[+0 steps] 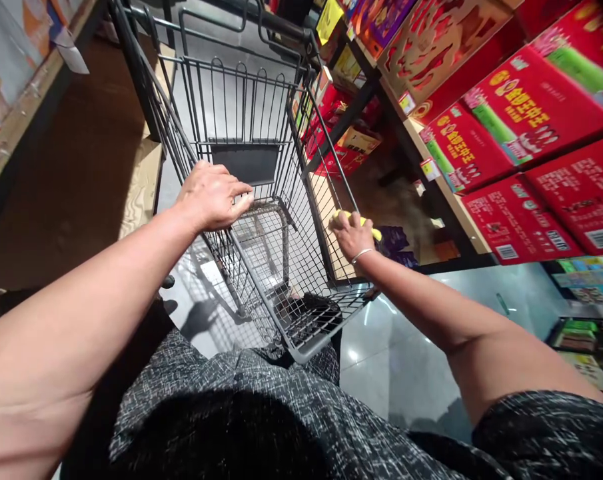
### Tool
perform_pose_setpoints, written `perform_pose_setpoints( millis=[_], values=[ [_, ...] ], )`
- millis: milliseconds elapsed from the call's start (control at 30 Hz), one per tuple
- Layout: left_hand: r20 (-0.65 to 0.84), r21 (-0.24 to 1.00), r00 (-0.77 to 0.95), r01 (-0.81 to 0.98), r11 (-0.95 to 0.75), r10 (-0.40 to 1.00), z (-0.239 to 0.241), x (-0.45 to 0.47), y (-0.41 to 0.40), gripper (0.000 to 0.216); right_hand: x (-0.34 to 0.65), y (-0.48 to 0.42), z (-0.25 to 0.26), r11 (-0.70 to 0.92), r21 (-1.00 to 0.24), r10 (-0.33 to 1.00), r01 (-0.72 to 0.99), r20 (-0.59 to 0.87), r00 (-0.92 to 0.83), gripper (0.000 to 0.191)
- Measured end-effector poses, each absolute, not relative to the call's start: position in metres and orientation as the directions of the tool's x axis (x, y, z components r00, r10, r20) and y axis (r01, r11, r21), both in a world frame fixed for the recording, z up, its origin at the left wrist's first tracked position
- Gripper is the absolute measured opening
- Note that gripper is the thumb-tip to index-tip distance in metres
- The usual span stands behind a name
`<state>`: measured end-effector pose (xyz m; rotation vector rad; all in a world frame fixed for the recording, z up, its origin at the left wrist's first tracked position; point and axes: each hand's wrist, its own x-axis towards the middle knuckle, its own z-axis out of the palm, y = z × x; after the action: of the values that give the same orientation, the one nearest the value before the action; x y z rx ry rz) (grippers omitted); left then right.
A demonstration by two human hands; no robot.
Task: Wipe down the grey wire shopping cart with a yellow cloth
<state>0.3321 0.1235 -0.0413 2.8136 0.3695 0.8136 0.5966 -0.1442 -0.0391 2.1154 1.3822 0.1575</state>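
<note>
From view centre: shopping cart (312, 347) extends toward 12 o'clock. Left hand (214, 193), 10 o'clock: grip closed over cart's left edge. Right hand (352, 236), 3 o'clock: grip closed on yellow item (376, 235). Red boxes (536, 107) on shelf (462, 217): 2 o'clock.

I see red boxes (541, 110) stacked on the shelf (468, 223), a gold carton (434, 47) there too. Price tags (430, 169) line the shelf's edge; glossy floor (394, 357) lies beside it.

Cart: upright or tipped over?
Upright. Seen from above, the cart has its open top facing up, with the left hand and right hand at opposite side rims.
</note>
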Motion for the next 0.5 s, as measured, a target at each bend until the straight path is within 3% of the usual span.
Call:
perform_pose_setpoints(
  millis=[100, 267, 367, 500],
  values=[
    [0.479, 0.216, 0.831, 0.201, -0.956, 0.283, -0.042, 0.334, 0.137, 0.057, 0.589, -0.142, -0.043, -0.267, 0.541, 0.869, 0.798, -0.223, 0.442, 0.051],
    [0.361, 0.235, 0.874, 0.251, -0.939, 0.324, -0.039, 0.333, 0.148, 0.065, 0.562, -0.14, -0.091, -0.237, 0.413, 0.748, 0.879, -0.5, 0.436, 0.051],
    [0.324, 0.257, 0.875, 0.285, -0.924, 0.36, -0.034, 0.329, 0.143, 0.064, 0.551, -0.138, -0.119, -0.345, 0.3, 0.649, 0.889, -0.609, 0.457, 0.037],
    [0.29, 0.217, 0.881, 0.319, -0.923, 0.373, -0.024, 0.326, 0.133, 0.062, 0.538, -0.136, -0.147, -0.481, 0.247, 0.557, 0.841, -0.655, 0.511, 0.017]
  ],
)
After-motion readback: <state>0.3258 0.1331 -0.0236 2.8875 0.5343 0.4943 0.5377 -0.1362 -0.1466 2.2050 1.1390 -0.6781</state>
